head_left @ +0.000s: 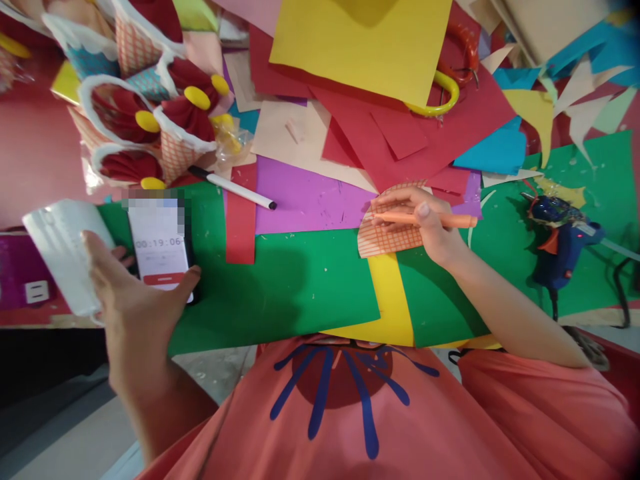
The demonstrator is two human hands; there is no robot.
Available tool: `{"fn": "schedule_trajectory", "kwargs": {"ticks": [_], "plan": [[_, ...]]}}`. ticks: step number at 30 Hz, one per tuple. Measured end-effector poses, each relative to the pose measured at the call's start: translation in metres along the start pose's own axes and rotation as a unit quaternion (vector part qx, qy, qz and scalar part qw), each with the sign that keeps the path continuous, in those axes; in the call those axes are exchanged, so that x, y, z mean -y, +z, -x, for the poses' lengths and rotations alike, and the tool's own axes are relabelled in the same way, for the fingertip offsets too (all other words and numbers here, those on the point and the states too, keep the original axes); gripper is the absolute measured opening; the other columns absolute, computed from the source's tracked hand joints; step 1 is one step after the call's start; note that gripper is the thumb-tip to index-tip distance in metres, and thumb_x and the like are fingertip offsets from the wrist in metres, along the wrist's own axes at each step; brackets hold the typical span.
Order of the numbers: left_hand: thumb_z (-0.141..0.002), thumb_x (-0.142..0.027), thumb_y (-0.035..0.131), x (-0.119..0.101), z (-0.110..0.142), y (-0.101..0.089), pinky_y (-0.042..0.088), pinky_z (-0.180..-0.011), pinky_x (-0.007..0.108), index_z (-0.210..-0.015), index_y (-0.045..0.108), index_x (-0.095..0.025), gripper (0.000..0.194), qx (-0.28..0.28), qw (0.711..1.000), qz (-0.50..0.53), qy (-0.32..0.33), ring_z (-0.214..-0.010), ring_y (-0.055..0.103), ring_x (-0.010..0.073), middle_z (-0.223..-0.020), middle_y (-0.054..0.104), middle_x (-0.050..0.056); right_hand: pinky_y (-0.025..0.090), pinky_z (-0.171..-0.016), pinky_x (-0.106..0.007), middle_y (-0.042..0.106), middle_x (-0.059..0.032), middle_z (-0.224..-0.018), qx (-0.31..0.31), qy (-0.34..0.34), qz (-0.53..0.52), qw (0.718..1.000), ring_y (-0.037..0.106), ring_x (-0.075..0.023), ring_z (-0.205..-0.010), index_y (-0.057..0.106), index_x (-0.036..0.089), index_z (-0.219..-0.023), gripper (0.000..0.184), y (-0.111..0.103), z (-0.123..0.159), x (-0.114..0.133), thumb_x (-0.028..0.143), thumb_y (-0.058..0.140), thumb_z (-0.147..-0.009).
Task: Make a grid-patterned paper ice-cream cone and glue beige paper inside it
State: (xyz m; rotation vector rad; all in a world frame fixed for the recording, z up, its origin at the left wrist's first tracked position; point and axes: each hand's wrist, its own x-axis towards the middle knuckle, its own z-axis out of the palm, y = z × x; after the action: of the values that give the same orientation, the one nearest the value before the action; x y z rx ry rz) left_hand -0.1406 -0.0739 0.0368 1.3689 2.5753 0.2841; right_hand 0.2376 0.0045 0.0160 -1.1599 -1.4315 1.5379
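Over the green paper (300, 287), an orange pen (403, 218) is pinched snugly by the right hand (434, 232), just above a checkered cutout (395, 241); off left, a phone (159, 243) is gripped edge-to-edge by the left hand (133, 300).

Shows a blue glue gun (569, 247) at far right on a green sheet (610, 193), a red spot glowing on it. Has a yellow handle (455, 91) and an orange handle (471, 47) beside a yellow sheet (350, 47), above red paper (415, 157). Includes a white marker (240, 189) slanting across a red strip (240, 233) onto a purple sheet (310, 197).
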Motion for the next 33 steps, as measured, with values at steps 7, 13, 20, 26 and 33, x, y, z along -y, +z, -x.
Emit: {"fn": "schedule_trajectory", "kwargs": {"ticks": [7, 13, 20, 26, 33], "plan": [[-0.083, -0.024, 0.065, -0.063, 0.008, 0.012, 0.042, -0.11, 0.05, -0.141, 0.042, -0.022, 0.062, -0.038, 0.886, 0.044, 0.46, -0.135, 0.045, 0.0305, -0.144, 0.047, 0.016, 0.06, -0.073, -0.027, 0.071, -0.0077, -0.106, -0.007, -0.016, 0.018, 1.0, 0.07, -0.0191, -0.097, 0.069, 0.02, -0.1, 0.056, 0.0, 0.0, -0.001, 0.068, 0.043, -0.087], [-0.095, -0.026, 0.05, -0.138, 0.036, 0.041, 0.048, -0.104, 0.039, -0.132, 0.05, -0.012, 0.039, 0.092, 0.72, 0.01, 0.688, -0.126, 0.055, 0.0245, -0.133, 0.06, 0.014, 0.06, -0.074, -0.029, 0.071, -0.0067, -0.102, -0.012, -0.03, 0.032, 0.999, 0.07, -0.0186, -0.094, 0.069, 0.02, -0.098, 0.058, -0.001, -0.002, -0.002, 0.069, 0.04, -0.088], [-0.098, -0.037, 0.044, -0.148, 0.031, 0.066, 0.045, -0.106, 0.041, -0.134, 0.052, -0.012, 0.045, 0.102, 0.687, -0.005, 0.719, -0.125, 0.056, 0.0243, -0.131, 0.062, 0.012, 0.06, -0.076, -0.032, 0.07, -0.0063, -0.101, -0.02, -0.027, 0.037, 0.999, 0.069, -0.0196, -0.093, 0.067, 0.021, -0.096, 0.062, -0.001, -0.007, 0.001, 0.075, 0.041, -0.083], [-0.099, -0.04, 0.04, -0.146, 0.029, 0.074, 0.043, -0.109, 0.04, -0.133, 0.053, -0.012, 0.046, 0.096, 0.691, 0.008, 0.716, -0.127, 0.054, 0.0229, -0.135, 0.06, 0.012, 0.06, -0.072, -0.03, 0.071, -0.0049, -0.096, -0.082, -0.027, -0.041, 0.995, 0.071, -0.0181, -0.083, 0.068, 0.023, -0.097, 0.051, -0.006, -0.006, 0.01, 0.069, 0.053, -0.082], [-0.098, -0.042, 0.043, -0.144, 0.03, 0.078, 0.045, -0.106, 0.042, -0.132, 0.054, -0.013, 0.047, 0.091, 0.695, 0.033, 0.713, -0.124, 0.056, 0.0248, -0.133, 0.061, 0.012, 0.046, -0.05, -0.024, 0.062, 0.0025, -0.064, -0.084, -0.039, 0.029, 0.995, 0.058, -0.0099, -0.054, 0.062, 0.022, -0.078, 0.033, 0.0, -0.008, 0.021, 0.053, 0.057, -0.088]]}}
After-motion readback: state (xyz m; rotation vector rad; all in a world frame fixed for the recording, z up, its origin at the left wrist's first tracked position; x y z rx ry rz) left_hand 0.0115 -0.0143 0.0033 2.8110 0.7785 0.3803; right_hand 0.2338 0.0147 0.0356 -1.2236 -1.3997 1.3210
